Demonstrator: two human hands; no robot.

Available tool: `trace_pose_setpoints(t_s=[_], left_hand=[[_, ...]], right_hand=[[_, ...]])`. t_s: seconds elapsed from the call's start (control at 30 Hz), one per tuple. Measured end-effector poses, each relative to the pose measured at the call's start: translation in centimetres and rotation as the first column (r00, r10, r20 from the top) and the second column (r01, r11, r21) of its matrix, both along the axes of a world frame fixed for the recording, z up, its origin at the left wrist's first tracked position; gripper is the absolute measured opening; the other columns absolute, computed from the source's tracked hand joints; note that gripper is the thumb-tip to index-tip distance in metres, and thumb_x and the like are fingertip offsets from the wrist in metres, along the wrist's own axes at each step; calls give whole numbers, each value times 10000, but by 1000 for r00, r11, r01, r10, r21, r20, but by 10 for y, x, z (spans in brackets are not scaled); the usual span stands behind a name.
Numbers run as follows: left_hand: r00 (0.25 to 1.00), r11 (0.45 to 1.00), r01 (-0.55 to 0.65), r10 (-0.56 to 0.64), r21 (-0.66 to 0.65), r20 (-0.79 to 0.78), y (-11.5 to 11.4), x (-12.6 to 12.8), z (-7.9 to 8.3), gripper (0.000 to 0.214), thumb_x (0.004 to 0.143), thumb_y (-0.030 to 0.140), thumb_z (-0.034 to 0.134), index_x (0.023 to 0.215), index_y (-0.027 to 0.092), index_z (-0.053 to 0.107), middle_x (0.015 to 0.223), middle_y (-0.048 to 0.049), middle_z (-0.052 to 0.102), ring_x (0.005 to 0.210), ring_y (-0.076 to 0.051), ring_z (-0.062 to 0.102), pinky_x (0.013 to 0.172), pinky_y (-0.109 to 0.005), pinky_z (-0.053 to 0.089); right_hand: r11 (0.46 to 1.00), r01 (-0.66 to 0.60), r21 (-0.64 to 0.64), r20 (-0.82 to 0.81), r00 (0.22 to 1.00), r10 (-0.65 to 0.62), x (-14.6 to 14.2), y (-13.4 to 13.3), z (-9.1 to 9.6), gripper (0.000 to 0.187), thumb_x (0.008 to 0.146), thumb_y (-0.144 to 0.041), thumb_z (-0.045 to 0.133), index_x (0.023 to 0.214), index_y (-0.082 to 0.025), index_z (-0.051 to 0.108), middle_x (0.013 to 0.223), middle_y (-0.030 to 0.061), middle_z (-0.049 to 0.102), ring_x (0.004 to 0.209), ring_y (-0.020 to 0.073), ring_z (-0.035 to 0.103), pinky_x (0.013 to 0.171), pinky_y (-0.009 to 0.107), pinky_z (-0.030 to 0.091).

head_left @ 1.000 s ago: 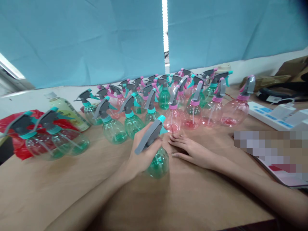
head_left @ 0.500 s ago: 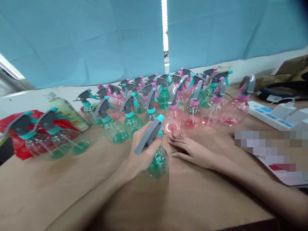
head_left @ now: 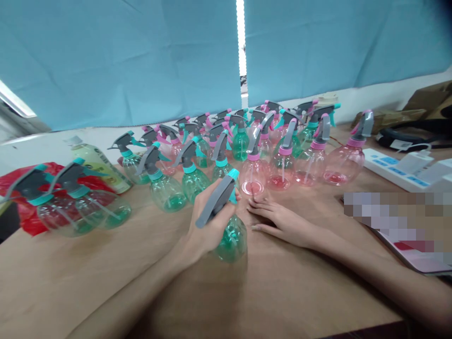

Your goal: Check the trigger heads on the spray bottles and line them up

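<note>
A clear green spray bottle with a grey and teal trigger head stands upright at the middle front of the table. My left hand is closed around its neck, just under the head; the fingertips are partly hidden behind it. To the right, my right hand lies flat on the wooden table, fingers stretched out, holding nothing. Just beyond its fingertips stands a pink spray bottle. Close behind my left hand are green spray bottles, one of them with its grey head turned left.
Several more pink and green spray bottles crowd the back. Two green ones stand at left before a red plastic bag and a yellowish bottle. A white power strip, black headphones and a partly blurred flat device lie at right.
Almost nothing differs. My left hand still grips the green spray bottle, and my right hand rests in the same place; the whole view has shifted very slightly.
</note>
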State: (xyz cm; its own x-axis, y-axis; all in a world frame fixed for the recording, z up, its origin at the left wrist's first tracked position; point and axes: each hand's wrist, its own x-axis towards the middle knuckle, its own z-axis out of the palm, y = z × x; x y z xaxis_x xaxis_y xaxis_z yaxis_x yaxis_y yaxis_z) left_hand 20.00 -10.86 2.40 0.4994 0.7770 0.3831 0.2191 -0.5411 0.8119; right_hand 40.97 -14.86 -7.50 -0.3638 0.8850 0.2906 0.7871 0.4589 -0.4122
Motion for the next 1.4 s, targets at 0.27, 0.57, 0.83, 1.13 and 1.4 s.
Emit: trace_pose_setpoints(t_s=[0.27, 0.57, 0.83, 1.13, 1.4], left_hand=[[1000, 1000, -25, 25, 10, -2, 3, -2, -7, 39, 755, 208, 521, 742, 215, 557, 693, 11, 565, 635, -159, 522, 627, -307, 447], [1000, 999, -31, 31, 12, 2, 1, -1, -9, 58, 787, 197, 508, 736, 211, 531, 670, 27, 509, 617, -132, 469, 603, -270, 393], [998, 999, -16, 19, -35, 62, 2, 1, -15, 67, 811, 212, 537, 781, 210, 597, 696, 12, 556, 648, -140, 526, 634, -283, 462], [993, 992, -121, 121, 33, 12, -3, 0, -10, 168, 812, 300, 611, 953, 209, 623, 762, 15, 607, 683, -134, 565, 615, -254, 467], [940, 944, -284, 309, 166, -147, -7, 0, -15, 178, 765, 313, 641, 914, 217, 628, 675, 0, 636, 593, -174, 585, 532, -296, 453]], right_hand=[[1000, -7, -8, 1, 1000, 7, 0, 1, 0, 564, 940, -536, 431, 1372, -181, 508, 1433, 120, 490, 1364, 286, 391, 1116, 507, 337], [1000, -13, -8, 10, 1000, 13, 0, 1, 2, 560, 944, -520, 435, 1374, -168, 505, 1424, 129, 499, 1345, 288, 419, 1102, 508, 357], [1000, -13, 13, -11, 1000, 13, 1, 1, -1, 545, 939, -516, 448, 1371, -189, 511, 1421, 117, 505, 1346, 286, 417, 1104, 508, 356], [1000, -11, 22, -13, 1000, 11, -1, 1, 0, 539, 943, -515, 436, 1362, -186, 518, 1420, 127, 503, 1351, 293, 410, 1102, 525, 351], [998, -24, 52, 11, 1000, 24, -3, 2, 1, 525, 951, -493, 430, 1347, -163, 530, 1398, 137, 527, 1353, 288, 408, 1113, 516, 339]])
